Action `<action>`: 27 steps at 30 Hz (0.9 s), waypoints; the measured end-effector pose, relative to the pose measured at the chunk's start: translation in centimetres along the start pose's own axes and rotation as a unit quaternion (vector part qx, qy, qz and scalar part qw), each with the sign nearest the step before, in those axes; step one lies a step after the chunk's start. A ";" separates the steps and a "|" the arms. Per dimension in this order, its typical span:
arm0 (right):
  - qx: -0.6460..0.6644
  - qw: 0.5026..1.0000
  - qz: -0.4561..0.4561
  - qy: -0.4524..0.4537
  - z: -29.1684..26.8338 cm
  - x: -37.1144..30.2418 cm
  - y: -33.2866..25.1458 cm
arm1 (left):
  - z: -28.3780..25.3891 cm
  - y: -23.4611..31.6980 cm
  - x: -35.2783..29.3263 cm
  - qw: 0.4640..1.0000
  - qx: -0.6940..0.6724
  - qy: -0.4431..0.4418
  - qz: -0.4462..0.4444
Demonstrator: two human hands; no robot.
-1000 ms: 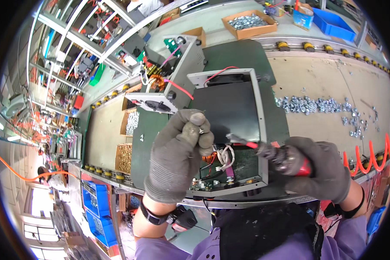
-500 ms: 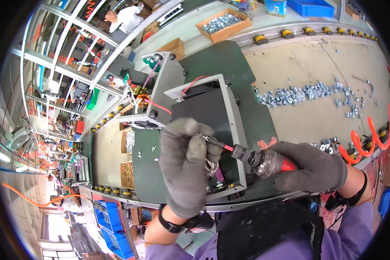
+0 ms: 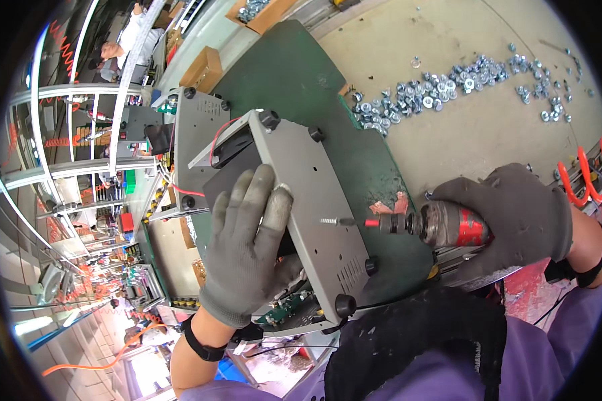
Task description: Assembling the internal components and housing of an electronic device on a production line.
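Observation:
My right hand, in a grey glove, is wrapped round a power screwdriver with a dark chuck and red band. Its bit points left, and a silver screw sits at the tip, apart from the grey metal case. The case stands tilted on the green mat, its side panel with holes, slots and black feet turned toward the driver. My gloved left hand lies along its upper edge and black inner sheet, fingers stretched out. The left thumb is partly hidden inside, near a green circuit board.
A second grey case stands behind, with a red wire. Loose bolts lie in a heap on the bench beyond the green mat. Cardboard boxes stand at the back. A red coiled hose hangs at the right. Another person is far off.
The case has been tipped so its side panel faces the driver. My left hand has left the screwdriver's tip and now lies on the case. The driver has moved right, with a screw on its bit.

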State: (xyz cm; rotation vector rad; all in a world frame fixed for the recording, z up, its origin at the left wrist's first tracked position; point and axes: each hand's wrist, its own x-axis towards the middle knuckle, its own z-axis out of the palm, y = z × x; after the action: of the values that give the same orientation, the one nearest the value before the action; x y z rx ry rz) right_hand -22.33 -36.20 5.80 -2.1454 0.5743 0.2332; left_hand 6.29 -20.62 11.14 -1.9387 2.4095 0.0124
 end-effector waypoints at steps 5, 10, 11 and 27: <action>-0.100 0.990 -0.099 0.010 0.4 0.5 1.1 | 0.9 1.1 -0.3 0.993 0.111 0.037 0.028; -0.114 0.986 -0.121 0.030 0.4 0.2 1.7 | 0.9 1.1 -0.3 0.984 0.156 0.047 0.069; -0.129 0.984 -0.122 0.024 0.4 0.2 1.7 | 0.7 1.1 -0.2 0.984 0.157 0.046 0.070; -0.194 0.968 -0.159 0.011 -1.1 0.0 -0.3 | 0.7 1.1 -0.4 0.984 0.139 0.071 0.090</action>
State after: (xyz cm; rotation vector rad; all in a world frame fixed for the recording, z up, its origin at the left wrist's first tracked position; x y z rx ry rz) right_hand -22.22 -36.90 6.65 -2.5842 0.1960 0.1528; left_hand 5.34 -19.99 10.41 -1.6481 2.5048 -0.4446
